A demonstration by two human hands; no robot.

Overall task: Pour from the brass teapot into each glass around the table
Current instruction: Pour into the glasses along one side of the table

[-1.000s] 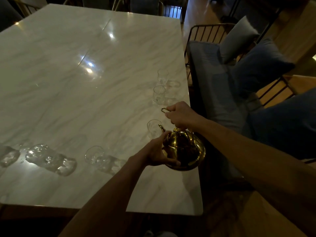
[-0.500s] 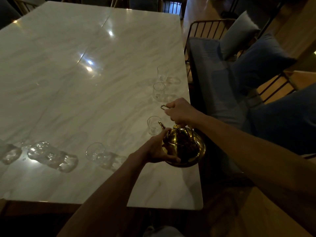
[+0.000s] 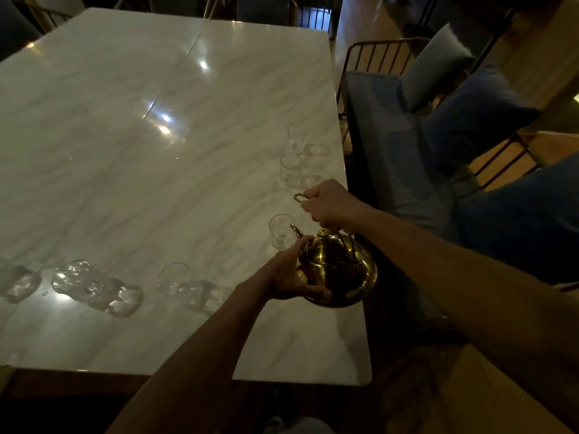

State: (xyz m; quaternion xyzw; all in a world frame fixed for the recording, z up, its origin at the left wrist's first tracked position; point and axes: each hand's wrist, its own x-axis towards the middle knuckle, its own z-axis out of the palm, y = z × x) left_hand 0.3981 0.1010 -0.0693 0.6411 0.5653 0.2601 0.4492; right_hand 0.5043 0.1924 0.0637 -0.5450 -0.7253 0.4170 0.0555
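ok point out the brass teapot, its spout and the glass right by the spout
brass teapot (image 3: 340, 270), head view, on its round body
spout (image 3: 297, 230), head view, on the curved neck
glass (image 3: 279, 233), head view, on its clear side wall

Both hands (image 3: 293, 272) hold brass teapot (image 3: 340, 270), spout over glass (image 3: 281, 230).

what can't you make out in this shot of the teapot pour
Head view, the only one:
- Whether liquid is leaving the brass teapot: dim light, spout tip too small.
- Fill level of the nearest glass: clear glass, glare.
- The teapot handle: mostly covered by the right hand.
- The teapot's near side: covered by the left hand.
- The leftmost glass: cut off by the left frame edge.
- The table's far left corner: out of frame.
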